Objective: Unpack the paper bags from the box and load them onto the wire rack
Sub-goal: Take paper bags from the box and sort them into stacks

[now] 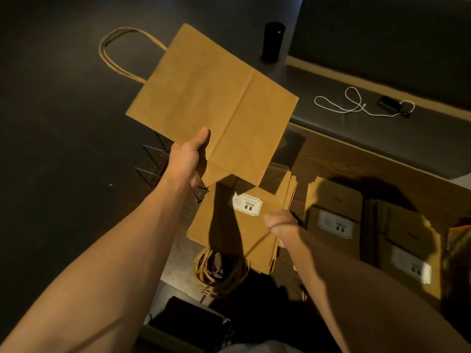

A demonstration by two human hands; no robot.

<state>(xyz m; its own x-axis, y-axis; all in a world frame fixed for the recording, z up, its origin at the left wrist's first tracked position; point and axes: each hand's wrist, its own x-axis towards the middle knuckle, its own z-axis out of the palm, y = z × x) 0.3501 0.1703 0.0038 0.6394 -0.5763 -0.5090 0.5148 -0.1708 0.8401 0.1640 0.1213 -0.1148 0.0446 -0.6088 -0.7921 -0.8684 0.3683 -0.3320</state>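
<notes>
My left hand grips the bottom corner of a flat brown paper bag, thumb on top, and holds it in the air with its twisted handles pointing up left. Below it lies a stack of brown bags with a white 9.9 price label, handles bunched at the near end. My right hand pinches a handle cord at the stack's right edge. A black wire rack shows partly behind my left wrist, mostly hidden.
More labelled brown bags lie in piles to the right on a wooden surface. A black cylinder stands at the back. A white cord and a small black device rest on the dark bench. A dark box sits near my body.
</notes>
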